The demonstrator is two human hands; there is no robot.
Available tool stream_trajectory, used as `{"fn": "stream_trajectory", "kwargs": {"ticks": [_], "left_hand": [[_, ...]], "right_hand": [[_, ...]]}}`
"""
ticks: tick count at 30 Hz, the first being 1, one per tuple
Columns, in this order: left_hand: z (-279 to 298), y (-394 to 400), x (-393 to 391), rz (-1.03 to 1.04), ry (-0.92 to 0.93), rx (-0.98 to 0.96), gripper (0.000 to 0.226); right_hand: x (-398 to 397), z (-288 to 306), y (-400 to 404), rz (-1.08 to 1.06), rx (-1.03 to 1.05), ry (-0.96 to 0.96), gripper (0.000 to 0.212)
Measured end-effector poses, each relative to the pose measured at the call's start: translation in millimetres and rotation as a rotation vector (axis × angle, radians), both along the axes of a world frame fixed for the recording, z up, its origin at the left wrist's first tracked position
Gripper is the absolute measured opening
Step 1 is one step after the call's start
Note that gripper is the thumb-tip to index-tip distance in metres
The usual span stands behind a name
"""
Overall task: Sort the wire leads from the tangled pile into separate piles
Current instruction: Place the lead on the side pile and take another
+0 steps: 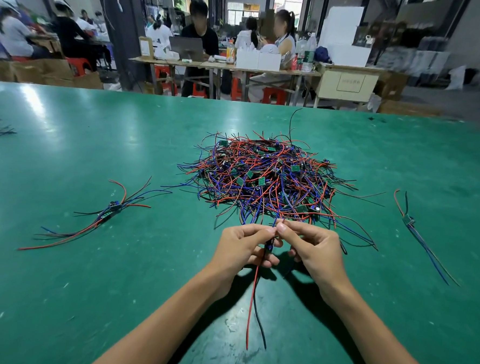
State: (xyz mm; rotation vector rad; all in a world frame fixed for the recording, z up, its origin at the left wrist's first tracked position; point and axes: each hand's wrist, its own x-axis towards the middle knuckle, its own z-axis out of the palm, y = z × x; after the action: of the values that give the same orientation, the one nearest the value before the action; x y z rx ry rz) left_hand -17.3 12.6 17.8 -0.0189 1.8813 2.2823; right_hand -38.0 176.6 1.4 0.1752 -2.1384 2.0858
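both hands pinch one wire lead just in front of the tangled pile

the left hand [240,246] and right hand [310,248] meet, fingers [261,230] clamped on a wire lead [254,289] whose thin, glossy red and black strands hang long-axis toward the person; just beyond the fingers sits the tangled pile [267,178], a springy heap of red, blue and black wires with small green boards, on the smooth, scuffed green bench [86,285]; a sorted bundle [102,215] lies well left of the fingers, a single lead [418,232] well right

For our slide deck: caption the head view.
Both hands, left hand and right hand, pinch one wire lead before the tangled pile.
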Motion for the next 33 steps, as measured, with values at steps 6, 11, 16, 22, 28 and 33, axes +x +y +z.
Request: {"fn": "stream_trajectory", "kwargs": {"ticks": [6, 11, 16, 22, 28, 33], "left_hand": [[-0.4, -1.5, 1.1, -0.029, 0.009, -0.024, 0.014], [-0.5, -1.0, 0.6, -0.010, 0.017, -0.047, 0.013], [-1.3, 3.1, 0.9, 0.038, 0.024, -0.039, 0.013], [-1.1, 9.5, -0.6, 0.101, 0.057, -0.082, 0.018], [1.3, 8.3, -1.5, 0.035, 0.080, -0.152, 0.018], [2.3, 6.4, -0.7, -0.049, 0.099, -0.207, 0.015]], "right_hand": [[-1.0, -2.6, -2.7, 0.029, 0.087, 0.081, 0.006], [2.2, -1.9, -7.0, 0.074, 0.116, 0.109, 0.014], [-1.1, -5.0, -12.2, 0.040, 0.140, 0.056, 0.016], [-0.4, -3.1, -24.1, -0.003, 0.117, 0.028, 0.022], [1.7, 0.2, -35.1, -0.065, -0.021, -0.065, 0.028], [-3.3, 8.9, -24.2, -0.167, -0.112, -0.137, 0.024]]}}
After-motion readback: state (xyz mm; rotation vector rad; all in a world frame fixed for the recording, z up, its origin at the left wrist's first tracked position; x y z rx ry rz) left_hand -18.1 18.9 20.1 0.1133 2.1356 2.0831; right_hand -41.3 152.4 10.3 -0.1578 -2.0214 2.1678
